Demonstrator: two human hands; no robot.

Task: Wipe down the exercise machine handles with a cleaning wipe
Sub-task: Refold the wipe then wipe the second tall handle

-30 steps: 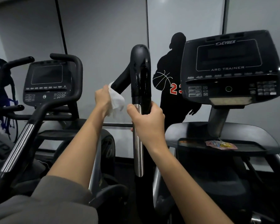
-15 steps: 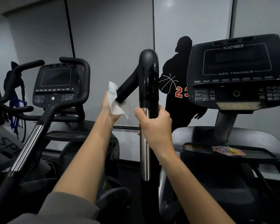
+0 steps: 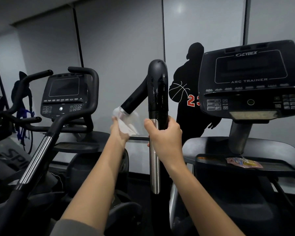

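One wipe (image 3: 126, 124) in left hand (image 3: 118, 132)

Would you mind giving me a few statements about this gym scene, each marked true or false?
1. The left hand holds the white wipe at the end of the angled black handle. True.
2. The right hand hangs free. False: it grips the upright handle.
3. The upright handle looks wet. True.
4. The console reads "TREADMILL". False: it reads "ARC TRAINER".
5. A colourful packet lies on the tray below the console. True.
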